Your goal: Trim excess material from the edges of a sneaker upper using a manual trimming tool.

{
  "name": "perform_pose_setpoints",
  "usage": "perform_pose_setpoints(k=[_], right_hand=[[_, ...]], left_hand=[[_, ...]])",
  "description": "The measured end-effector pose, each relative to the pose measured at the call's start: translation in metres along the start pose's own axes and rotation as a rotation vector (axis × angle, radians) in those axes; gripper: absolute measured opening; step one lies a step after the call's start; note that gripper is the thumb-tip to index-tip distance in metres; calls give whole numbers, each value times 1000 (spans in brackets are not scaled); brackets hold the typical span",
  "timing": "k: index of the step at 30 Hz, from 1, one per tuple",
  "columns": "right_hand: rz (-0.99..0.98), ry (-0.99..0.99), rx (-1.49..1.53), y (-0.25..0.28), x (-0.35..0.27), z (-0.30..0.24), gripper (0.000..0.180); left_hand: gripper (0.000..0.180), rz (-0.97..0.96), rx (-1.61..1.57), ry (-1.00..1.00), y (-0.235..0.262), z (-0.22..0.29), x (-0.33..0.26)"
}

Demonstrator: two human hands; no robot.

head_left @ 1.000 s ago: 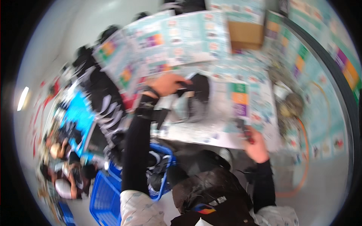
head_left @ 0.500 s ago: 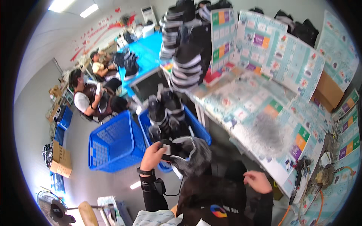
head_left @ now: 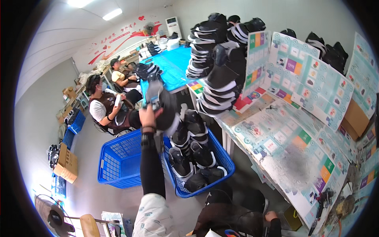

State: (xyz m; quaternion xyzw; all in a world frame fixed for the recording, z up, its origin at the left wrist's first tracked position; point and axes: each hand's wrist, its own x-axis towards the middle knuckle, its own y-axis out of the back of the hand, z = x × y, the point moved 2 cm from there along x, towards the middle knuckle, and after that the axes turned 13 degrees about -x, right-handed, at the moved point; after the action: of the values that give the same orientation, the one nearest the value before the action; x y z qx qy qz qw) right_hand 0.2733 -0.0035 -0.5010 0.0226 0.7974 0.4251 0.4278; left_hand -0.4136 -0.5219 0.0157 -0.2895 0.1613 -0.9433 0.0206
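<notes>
My left hand (head_left: 147, 119) reaches far forward, its fingers wrapped round a black shoe (head_left: 162, 103) with a pale sole edge. The shoe is smeared by motion and held up in the air, before the blue table and above the far end of the full basket. Under it, a blue basket (head_left: 230, 162) holds several black shoes (head_left: 202, 154) with white soles. My right hand (head_left: 271, 216) is low at the lower right, beside my dark-clad lap; only part of it shows, and its fingers are mostly hidden.
Left of the full basket stands another blue basket (head_left: 118, 158). Tall stacks of black and white shoes (head_left: 221, 85) rise on the right-hand workbench (head_left: 272, 138), which has a dusty patch. Two seated people (head_left: 108, 102) work beside the blue table (head_left: 173, 63). A fan (head_left: 53, 215) stands lower left.
My left hand has carried the shoe up and forward from near my lap, uncovering the shoes in the basket. My right hand has dropped lower. The view has shifted.
</notes>
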Motion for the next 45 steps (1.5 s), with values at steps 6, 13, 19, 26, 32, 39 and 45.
perform_pose_setpoints(k=[6,13,19,26,32,39,45], right_hand=[[-14,-190,38,-37,32,104,47],[42,-199,-58,-31,6,129,43],[79,-116,-82,-1,-36,107,41],[61,-217,-177,4,-58,167,35],[-124,-165,3,-29,-61,87,29],[-51,53,-307,-30,-3,123,35],[-156,-540,422,-63,48,130,39]], left_hand=[[62,171,697,-257,-171,112,65],[25,-37,914,-410,-229,237,-57],[33,73,949,-326,-189,209,-215],[38,6,558,153,-157,170,-303],[34,-5,376,479,-99,108,-342],[42,308,-269,851,-72,-72,-303],[51,347,-95,659,-90,-247,-151]])
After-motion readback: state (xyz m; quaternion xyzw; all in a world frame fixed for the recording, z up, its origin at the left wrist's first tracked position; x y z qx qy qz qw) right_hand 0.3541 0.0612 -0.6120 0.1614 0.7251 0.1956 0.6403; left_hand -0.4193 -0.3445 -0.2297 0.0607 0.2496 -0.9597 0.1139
